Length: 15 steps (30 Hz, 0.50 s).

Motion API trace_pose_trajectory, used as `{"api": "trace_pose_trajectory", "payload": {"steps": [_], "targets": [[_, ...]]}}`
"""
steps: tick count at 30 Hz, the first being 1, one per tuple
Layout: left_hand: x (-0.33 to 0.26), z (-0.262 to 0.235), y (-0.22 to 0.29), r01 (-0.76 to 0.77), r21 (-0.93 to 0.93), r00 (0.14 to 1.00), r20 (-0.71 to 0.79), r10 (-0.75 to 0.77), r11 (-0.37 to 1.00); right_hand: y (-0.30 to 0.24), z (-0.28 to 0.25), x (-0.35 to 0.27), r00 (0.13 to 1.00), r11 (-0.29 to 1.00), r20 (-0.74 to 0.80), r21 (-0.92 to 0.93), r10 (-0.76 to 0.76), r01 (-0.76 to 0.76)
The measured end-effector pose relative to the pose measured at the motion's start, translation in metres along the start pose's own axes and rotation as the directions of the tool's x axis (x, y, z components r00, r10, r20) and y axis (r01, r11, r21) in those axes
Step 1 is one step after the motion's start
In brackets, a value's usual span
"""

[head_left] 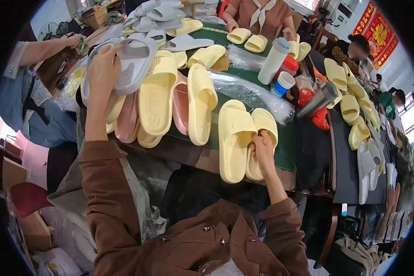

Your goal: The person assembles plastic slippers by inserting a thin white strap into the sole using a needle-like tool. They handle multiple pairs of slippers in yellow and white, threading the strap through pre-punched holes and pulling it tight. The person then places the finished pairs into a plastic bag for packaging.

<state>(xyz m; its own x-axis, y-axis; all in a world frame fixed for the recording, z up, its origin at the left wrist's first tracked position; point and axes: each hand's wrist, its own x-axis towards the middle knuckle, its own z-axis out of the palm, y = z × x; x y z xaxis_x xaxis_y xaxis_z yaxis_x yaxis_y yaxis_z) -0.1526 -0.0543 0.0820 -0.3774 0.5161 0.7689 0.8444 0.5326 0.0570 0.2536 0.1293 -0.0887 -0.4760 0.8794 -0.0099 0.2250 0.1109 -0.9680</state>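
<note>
1. The right hand (262, 148) is pinching the inner edge of a pale yellow slide sandal (262, 138), fingers closed on it where it is lying beside its mate (234, 138) at the near edge of the green-topped table (287, 138).
2. The left hand (103, 73) is reaching out to the far left, fingers wrapped over the strap of a grey slide sandal (131, 64) and holding it raised above the pile.
3. Under and beside that grey sandal, a row of sandals is lying side by side with their heels hanging over the table edge: a long yellow one (157, 99), a pink one (181, 103) and another yellow one (201, 103), with a further pink one (126, 119) to the left.
4. Clear plastic bags (253, 94) are lying on the cloth behind the held pair.
5. Farther back, a tall white tumbler (273, 60) and a blue cup with a white lid (283, 83) are standing near a steel flask (319, 99).
6. At the far side, another person's hands are resting on a yellow pair (247, 40), and more grey sandals (158, 14) are lying stacked beyond.
</note>
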Motion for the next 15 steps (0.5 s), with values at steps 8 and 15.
{"api": "trace_pose_trajectory", "payload": {"steps": [8,15], "targets": [[-0.012,-0.037,0.045,-0.076,-0.112,0.989,-0.135,0.061,0.991,-0.015,0.009,0.005,0.998,0.966,-0.016,0.253,0.06,-0.054],[-0.057,-0.037,0.152,-0.168,-0.543,0.984,-0.048,0.169,0.823,-0.008,-0.004,-0.012,0.996,0.98,0.07,0.197,-0.053,0.038]]}}
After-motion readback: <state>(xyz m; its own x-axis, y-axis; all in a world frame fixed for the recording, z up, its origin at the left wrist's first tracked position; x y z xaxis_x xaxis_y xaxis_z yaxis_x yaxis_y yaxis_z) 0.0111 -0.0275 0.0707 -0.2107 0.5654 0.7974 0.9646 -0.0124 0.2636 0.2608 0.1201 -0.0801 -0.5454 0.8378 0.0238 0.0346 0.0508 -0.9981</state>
